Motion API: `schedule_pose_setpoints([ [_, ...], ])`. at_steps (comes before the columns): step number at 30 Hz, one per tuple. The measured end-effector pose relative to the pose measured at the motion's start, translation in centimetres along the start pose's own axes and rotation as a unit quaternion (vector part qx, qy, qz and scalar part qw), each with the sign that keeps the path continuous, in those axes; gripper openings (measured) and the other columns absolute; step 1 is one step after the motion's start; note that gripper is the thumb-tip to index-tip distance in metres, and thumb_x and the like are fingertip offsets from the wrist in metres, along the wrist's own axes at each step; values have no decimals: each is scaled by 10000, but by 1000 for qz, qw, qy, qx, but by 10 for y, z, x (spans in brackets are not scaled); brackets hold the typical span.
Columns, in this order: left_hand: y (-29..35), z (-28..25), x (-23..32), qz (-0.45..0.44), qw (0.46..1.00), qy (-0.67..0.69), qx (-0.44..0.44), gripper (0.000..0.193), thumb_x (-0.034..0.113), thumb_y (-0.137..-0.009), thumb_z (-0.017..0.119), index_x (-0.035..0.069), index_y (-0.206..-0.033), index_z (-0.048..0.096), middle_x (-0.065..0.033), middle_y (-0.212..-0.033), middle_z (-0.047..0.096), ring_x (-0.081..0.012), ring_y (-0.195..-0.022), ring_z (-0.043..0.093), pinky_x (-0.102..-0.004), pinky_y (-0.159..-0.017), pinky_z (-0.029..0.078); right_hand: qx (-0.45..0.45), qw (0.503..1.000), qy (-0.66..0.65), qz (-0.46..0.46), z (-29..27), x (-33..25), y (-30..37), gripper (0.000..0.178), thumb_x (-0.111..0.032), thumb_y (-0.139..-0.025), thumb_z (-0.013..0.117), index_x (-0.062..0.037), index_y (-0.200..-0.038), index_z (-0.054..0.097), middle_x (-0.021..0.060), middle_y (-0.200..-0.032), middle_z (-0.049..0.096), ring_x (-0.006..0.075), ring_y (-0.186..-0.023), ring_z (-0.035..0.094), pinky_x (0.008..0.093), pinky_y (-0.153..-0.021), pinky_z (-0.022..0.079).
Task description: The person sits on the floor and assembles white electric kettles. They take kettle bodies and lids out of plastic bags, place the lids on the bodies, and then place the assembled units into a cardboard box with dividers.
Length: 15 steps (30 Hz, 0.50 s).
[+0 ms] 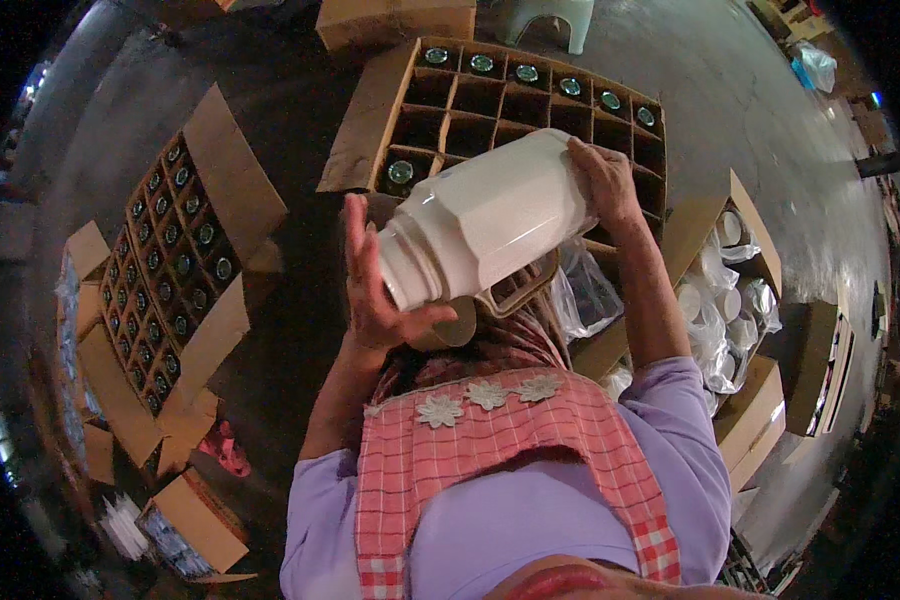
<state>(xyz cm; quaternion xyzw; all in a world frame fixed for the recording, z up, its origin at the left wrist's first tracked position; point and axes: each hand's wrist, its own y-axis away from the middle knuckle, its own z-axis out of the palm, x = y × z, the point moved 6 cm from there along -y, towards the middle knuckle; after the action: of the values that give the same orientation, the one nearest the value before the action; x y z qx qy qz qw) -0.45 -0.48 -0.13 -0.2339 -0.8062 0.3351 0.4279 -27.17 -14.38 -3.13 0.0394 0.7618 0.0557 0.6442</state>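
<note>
A white thermos jug (500, 210) with a stepped neck and a loop handle on its underside lies tilted in front of me, its neck toward the left and lower than its base. My right hand (605, 180) grips the base end, fingers over the rim. At the neck end, my left hand (375, 285) rests its palm against the mouth, fingers stretched up and thumb spread below. The mouth itself is hidden by that hand. Just beyond the jug stands a cardboard box with dividers (370, 125); round glass tops (527, 73) show in its far row and one near cell.
To the left stands a divided carton (235, 160) full of glass pieces. At the right, a box (695, 215) holds white parts in clear plastic bags (710, 340). A pale green stool (545, 20) and another carton (395, 22) stand at the back.
</note>
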Motion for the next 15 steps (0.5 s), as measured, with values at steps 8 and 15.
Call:
schedule_pose_setpoints([
  [8,35,-18,-79,-339,884,271,174,506,339,-766,603,20,-1131,460,-146,-1070,542,-300,-1008,514,-411,-850,427,9,956,58,-288,41,-64,27,305,-228,-803,598,37,-952,620,118,-857,589,192,-742,551,278,-634,445],
  [15,22,-54,-128,-434,735,432,293,491,332,-823,405,33,-1210,438,-107,-1195,488,-268,-1096,472,-422,-910,396,-153,951,-171,-205,45,-89,-5,673,-543,-837,419,26,-1189,490,148,-1057,578,249,-986,542,328,-906,374],
])
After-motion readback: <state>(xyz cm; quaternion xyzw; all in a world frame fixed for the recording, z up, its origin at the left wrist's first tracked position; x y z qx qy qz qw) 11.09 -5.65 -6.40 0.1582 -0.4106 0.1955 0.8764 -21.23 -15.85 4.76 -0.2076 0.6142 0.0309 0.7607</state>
